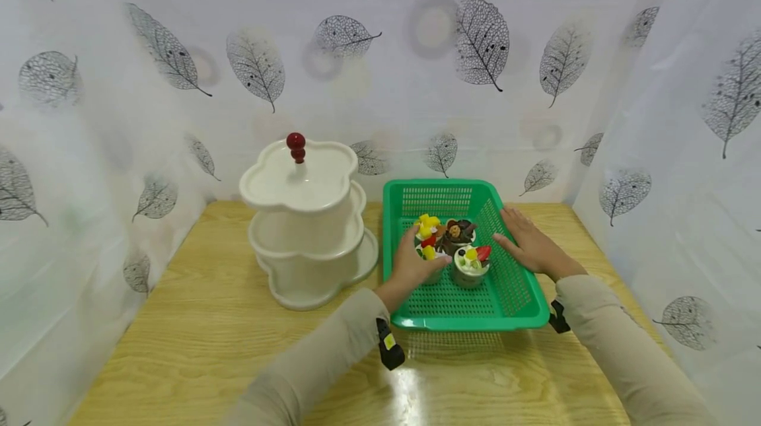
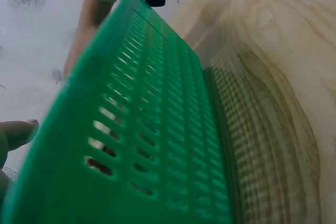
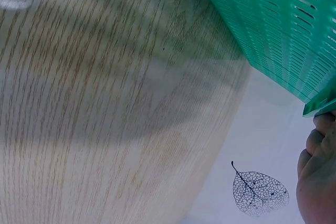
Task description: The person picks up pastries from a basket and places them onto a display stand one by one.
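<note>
My left hand (image 1: 413,266) reaches over the green basket's (image 1: 410,323) left rim. Its thumb and fingers are round a dessert cup (image 1: 429,253) with yellow and red topping, whose side is mostly hidden by the hand. Beside it stand a fruit-topped cup (image 1: 471,269), a chocolate-topped cup (image 1: 461,231) and a cup with yellow topping (image 1: 427,224). On the basket's right rim lies my right hand (image 1: 529,241), fingers extended and thumb over the inside. The right wrist view has its fingers (image 3: 316,142) touching the rim from outside.
A white three-tier stand (image 1: 309,234) with scalloped trays and a red knob (image 1: 296,143) stands left of the basket. Both rest on a wooden table (image 1: 196,340). A leaf-printed curtain (image 1: 368,82) encloses the back and sides.
</note>
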A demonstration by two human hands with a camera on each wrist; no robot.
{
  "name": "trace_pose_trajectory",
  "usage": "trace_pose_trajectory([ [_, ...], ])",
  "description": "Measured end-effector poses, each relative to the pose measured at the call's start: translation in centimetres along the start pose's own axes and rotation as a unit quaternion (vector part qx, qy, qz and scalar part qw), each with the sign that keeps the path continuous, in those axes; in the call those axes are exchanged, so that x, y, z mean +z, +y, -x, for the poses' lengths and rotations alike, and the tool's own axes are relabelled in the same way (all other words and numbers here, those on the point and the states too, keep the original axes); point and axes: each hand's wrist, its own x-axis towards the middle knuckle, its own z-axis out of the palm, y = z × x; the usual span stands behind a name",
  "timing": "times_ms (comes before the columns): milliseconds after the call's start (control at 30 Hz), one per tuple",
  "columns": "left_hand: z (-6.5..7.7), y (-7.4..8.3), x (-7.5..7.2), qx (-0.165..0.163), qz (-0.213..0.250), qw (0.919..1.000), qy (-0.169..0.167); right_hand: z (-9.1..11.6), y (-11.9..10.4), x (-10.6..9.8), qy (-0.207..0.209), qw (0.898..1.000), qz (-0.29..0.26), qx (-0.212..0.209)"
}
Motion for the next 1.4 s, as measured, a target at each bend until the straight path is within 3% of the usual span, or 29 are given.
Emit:
trace_pose_trajectory([
  [200,-0.4,-0.8,0.9,-0.037,0.009,0.9991,0.018,-0.1,-0.3,-0.1,0.002,1.0,-0.005,-0.005],
  [533,-1.0,-1.2,1.9,-0.09,-0.006,0.9958,0.016,0.3,0.1,0.2,0.009,1.0,-0.026,-0.005],
  [800,-1.3,-1.6,2.3,-0.155,0.012,0.9876,0.022,0.3,0.0,0.4,0.006,0.999,-0.036,-0.006],
  [1033,-1.2,-1.4,2.2,-0.151,-0.037,0.9879,0.004,-0.2,0.1,0.4,0.006,0.999,-0.034,-0.008],
  [1400,-1.1,-1.4,2.4,-0.148,-0.042,0.9875,0.037,-0.2,0.1,0.3,0.003,1.0,-0.028,-0.004],
])
